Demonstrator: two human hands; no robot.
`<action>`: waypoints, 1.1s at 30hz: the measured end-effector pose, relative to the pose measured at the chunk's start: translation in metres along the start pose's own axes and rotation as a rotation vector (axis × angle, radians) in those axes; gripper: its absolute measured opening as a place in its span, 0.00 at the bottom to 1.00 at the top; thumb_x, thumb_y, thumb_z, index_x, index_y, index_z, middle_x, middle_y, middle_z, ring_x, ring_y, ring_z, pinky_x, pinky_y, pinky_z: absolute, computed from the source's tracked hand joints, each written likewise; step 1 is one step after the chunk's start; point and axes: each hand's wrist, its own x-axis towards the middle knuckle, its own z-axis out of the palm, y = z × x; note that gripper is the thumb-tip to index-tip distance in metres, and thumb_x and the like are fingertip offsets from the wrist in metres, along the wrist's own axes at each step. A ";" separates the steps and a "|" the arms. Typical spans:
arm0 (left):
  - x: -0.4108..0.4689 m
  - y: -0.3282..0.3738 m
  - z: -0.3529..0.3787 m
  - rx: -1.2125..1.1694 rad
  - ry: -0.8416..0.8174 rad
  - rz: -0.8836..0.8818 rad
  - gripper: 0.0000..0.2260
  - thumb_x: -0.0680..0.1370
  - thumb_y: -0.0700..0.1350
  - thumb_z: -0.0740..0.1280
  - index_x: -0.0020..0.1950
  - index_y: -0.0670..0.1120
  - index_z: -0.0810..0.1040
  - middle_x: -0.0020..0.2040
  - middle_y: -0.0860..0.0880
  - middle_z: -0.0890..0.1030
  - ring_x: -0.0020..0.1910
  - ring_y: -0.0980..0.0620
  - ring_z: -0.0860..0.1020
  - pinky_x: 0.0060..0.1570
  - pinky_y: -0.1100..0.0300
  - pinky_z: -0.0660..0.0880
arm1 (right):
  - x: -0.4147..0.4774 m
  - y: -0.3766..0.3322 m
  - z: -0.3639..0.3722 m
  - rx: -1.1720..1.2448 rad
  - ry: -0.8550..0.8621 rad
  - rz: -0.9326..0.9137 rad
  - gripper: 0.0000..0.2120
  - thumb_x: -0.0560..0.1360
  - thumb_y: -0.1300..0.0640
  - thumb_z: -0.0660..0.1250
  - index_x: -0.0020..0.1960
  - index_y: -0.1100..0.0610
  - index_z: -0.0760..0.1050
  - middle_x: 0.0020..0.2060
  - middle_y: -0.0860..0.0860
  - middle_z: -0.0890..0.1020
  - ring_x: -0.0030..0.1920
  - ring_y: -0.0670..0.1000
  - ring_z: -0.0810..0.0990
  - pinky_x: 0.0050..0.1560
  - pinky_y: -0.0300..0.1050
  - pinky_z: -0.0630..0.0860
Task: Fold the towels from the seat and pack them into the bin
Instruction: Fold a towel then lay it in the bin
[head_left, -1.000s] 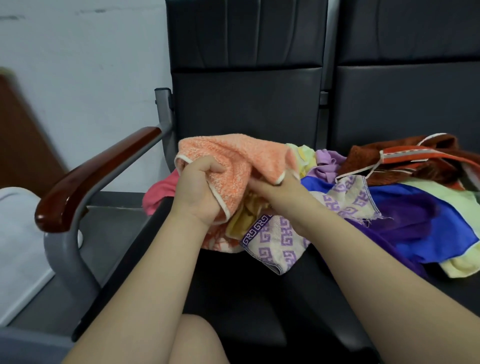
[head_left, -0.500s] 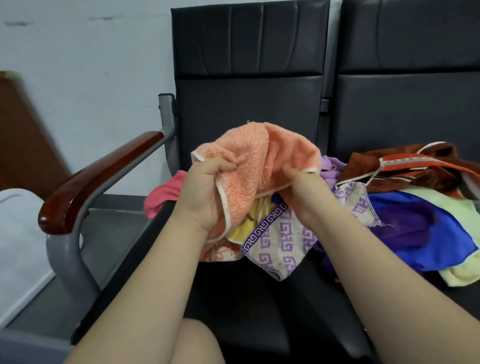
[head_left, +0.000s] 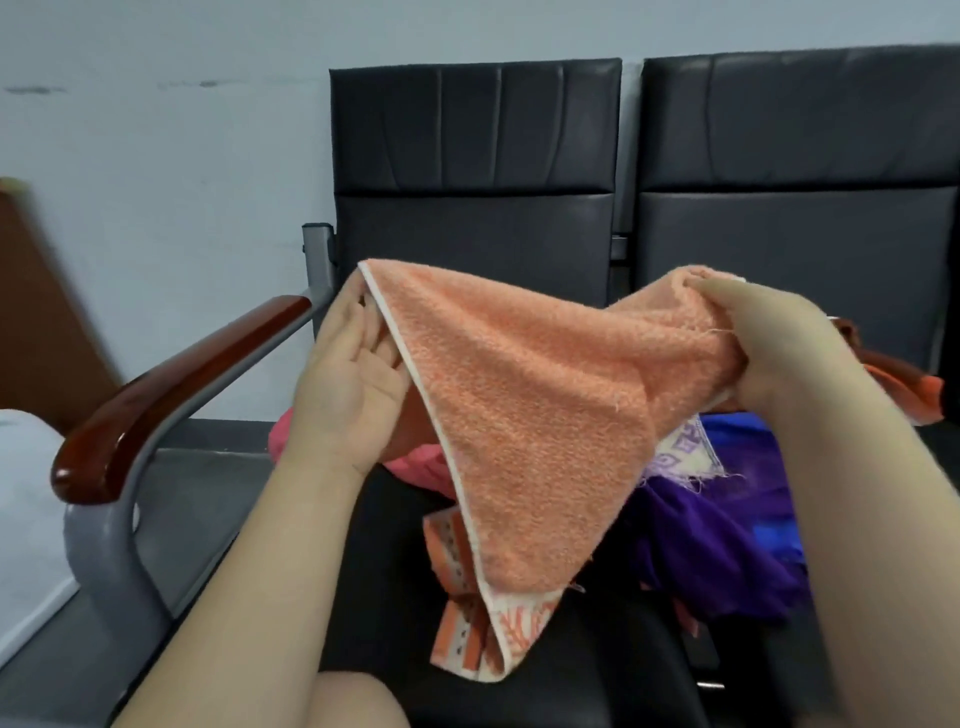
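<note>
An orange towel (head_left: 524, 415) is stretched between both hands in the middle of the frame, lifted above the black seat (head_left: 395, 571). Its lower corner, with a patterned white-and-orange border, hangs down toward the seat's front. The left hand (head_left: 348, 379), at centre left with the palm turned to the camera, holds the towel's upper left corner. The fingertips (head_left: 358, 296) seem to pinch the white hem there, though blur makes the exact hold hard to read. The right hand (head_left: 769, 343), at upper right, has its fingers curled tight round the bunched opposite end. Below and behind the raised towel, more cloths lie heaped on the seat: a pink towel (head_left: 415, 462) just under the left wrist, a purple-patterned cloth (head_left: 680, 452), a dark purple towel (head_left: 727, 535) at lower right, and a brown-and-orange cloth (head_left: 904, 384) past the right hand. A wooden armrest (head_left: 176, 384) on a grey frame runs along the left side.
</note>
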 end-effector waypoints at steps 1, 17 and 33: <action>0.000 0.002 0.002 0.018 -0.001 0.002 0.17 0.86 0.44 0.57 0.75 0.53 0.68 0.67 0.49 0.80 0.64 0.51 0.80 0.64 0.47 0.76 | -0.001 -0.004 -0.005 -0.002 -0.033 0.010 0.13 0.72 0.48 0.73 0.53 0.52 0.78 0.49 0.54 0.83 0.51 0.57 0.82 0.55 0.62 0.79; -0.033 -0.021 0.009 0.752 -0.126 -0.475 0.21 0.76 0.35 0.73 0.66 0.51 0.77 0.58 0.41 0.84 0.58 0.42 0.83 0.56 0.44 0.81 | -0.023 0.006 -0.030 -0.588 -0.027 -0.407 0.17 0.76 0.65 0.64 0.61 0.53 0.80 0.53 0.55 0.84 0.54 0.55 0.82 0.48 0.44 0.78; -0.032 0.040 -0.004 1.157 0.101 0.157 0.15 0.72 0.41 0.77 0.56 0.54 0.85 0.53 0.57 0.83 0.57 0.51 0.81 0.59 0.48 0.79 | -0.037 -0.008 -0.050 0.000 -0.167 -0.189 0.21 0.68 0.53 0.78 0.59 0.54 0.81 0.46 0.55 0.86 0.41 0.50 0.84 0.41 0.46 0.81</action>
